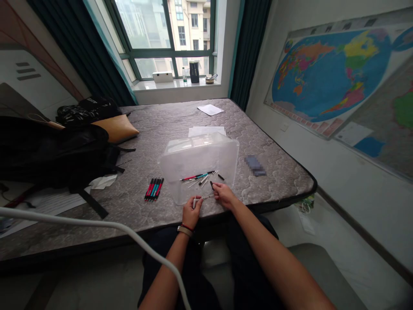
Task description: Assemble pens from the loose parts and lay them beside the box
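My left hand [191,212] is closed on a slim white pen part [194,201] at the near edge of the mattress. Just right of it, my right hand [225,196] pinches a small black pen piece [211,184]. Something thin and pale stretches between the two hands, too small to make out. Beyond them, a clear plastic box [200,161] lies with its opening towards me. Loose pens and thin refills [204,179] rest in it, along with another black piece [221,177]. To the left, several red, teal and black pens [154,189] lie side by side in a row.
A quilted grey mattress [148,125] carries everything. White papers [210,110] lie behind the box, and a blurred bluish thing [254,165] is to its right. On the left are a black bag [51,155] and a tan pouch [118,128]. A white tube [129,230] crosses the foreground.
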`<action>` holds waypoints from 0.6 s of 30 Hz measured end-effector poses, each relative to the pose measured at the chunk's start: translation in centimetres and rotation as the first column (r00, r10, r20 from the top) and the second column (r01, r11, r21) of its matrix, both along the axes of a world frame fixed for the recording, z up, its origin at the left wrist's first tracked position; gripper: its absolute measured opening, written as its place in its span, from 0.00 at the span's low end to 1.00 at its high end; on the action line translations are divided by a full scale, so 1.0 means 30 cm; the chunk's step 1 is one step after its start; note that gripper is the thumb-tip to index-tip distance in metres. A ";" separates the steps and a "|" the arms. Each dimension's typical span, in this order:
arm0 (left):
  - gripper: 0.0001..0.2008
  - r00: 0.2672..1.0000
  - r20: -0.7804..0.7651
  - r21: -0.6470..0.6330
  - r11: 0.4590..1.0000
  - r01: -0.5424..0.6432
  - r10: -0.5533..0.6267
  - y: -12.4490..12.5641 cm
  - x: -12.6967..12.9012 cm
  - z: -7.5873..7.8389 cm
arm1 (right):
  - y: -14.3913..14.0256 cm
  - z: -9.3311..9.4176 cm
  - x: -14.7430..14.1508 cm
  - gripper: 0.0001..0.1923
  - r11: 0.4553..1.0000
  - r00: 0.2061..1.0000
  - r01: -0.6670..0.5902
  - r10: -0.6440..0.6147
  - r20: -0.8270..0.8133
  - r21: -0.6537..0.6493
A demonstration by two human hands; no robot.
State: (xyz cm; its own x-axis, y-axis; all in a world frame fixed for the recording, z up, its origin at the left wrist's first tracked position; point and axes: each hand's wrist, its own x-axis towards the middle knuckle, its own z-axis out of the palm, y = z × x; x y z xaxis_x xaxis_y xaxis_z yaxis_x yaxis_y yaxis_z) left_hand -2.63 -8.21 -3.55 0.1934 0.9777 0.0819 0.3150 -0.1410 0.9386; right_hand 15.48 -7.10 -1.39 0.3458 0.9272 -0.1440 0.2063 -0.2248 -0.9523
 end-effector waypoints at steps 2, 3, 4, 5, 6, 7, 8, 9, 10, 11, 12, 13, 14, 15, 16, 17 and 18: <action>0.19 1.000 0.008 -0.005 1.000 0.005 -0.005 0.006 0.002 -0.001 | -0.014 0.011 -0.036 0.17 0.996 0.948 -0.078 0.084 -0.308 0.031; 0.18 1.000 0.012 -0.007 1.000 0.010 -0.010 0.008 0.004 -0.001 | -0.020 0.018 -0.052 0.18 0.994 0.877 -0.094 0.105 -0.470 0.047; 0.18 1.000 0.015 -0.008 1.000 0.020 -0.020 0.009 0.005 0.000 | -0.024 0.025 -0.066 0.18 0.994 0.800 -0.093 0.109 -0.589 0.057; 0.18 0.999 0.013 -0.009 0.999 0.034 -0.034 0.008 0.007 0.001 | -0.025 0.030 -0.077 0.19 0.995 0.733 -0.081 0.100 -0.673 0.060; 0.18 0.999 0.008 -0.009 0.999 0.047 -0.047 0.007 0.009 0.003 | -0.025 0.034 -0.085 0.19 0.996 0.696 -0.063 0.084 -0.713 0.057; 0.18 0.998 -0.001 -0.010 0.998 0.058 -0.058 0.005 0.011 0.005 | -0.022 0.036 -0.091 0.19 0.997 0.676 -0.043 0.071 -0.733 0.057; 0.18 0.998 -0.012 -0.009 0.998 0.065 -0.065 0.003 0.012 0.008 | -0.018 0.036 -0.096 0.19 0.998 0.664 -0.024 0.063 -0.745 0.062; 0.18 0.997 -0.024 -0.007 0.998 0.068 -0.068 0.000 0.013 0.010 | -0.014 0.036 -0.099 0.19 0.998 0.656 -0.009 0.058 -0.752 0.069; 0.18 0.997 -0.036 -0.004 0.998 0.071 -0.071 -0.002 0.014 0.011 | -0.010 0.035 -0.102 0.20 0.997 0.654 0.002 0.057 -0.754 0.078; 0.18 0.996 -0.045 -0.003 0.997 0.074 -0.075 -0.002 0.015 0.012 | -0.007 0.035 -0.105 0.20 0.996 0.659 0.007 0.059 -0.750 0.085; 0.18 0.995 -0.052 -0.003 0.997 0.081 -0.081 -0.002 0.015 0.012 | -0.006 0.035 -0.108 0.20 0.996 0.668 0.005 0.065 -0.741 0.092; 0.18 0.994 -0.057 -0.005 0.996 0.088 -0.089 -0.002 0.015 0.011 | -0.006 0.036 -0.111 0.21 0.995 0.678 -0.004 0.076 -0.731 0.099; 0.18 0.994 -0.061 -0.006 0.996 0.094 -0.094 0.000 0.015 0.009 | -0.007 0.038 -0.114 0.21 0.994 0.689 -0.016 0.088 -0.720 0.107; 0.18 0.993 -0.065 -0.005 0.995 0.097 -0.097 0.001 0.015 0.006 | -0.008 0.041 -0.116 0.21 0.993 0.699 -0.027 0.102 -0.708 0.116; 0.18 0.993 -0.071 -0.003 0.996 0.094 -0.094 0.003 0.015 0.002 | -0.010 0.043 -0.117 0.21 0.992 0.708 -0.036 0.113 -0.697 0.125; 0.18 0.993 -0.078 0.000 0.996 0.087 -0.086 0.005 0.015 -0.002 | -0.012 0.045 -0.118 0.22 0.991 0.717 -0.042 0.121 -0.687 0.131; 0.18 0.993 -0.087 0.004 0.997 0.078 -0.077 0.006 0.016 -0.005 | -0.013 0.045 -0.117 0.22 0.990 0.724 -0.043 0.125 -0.679 0.136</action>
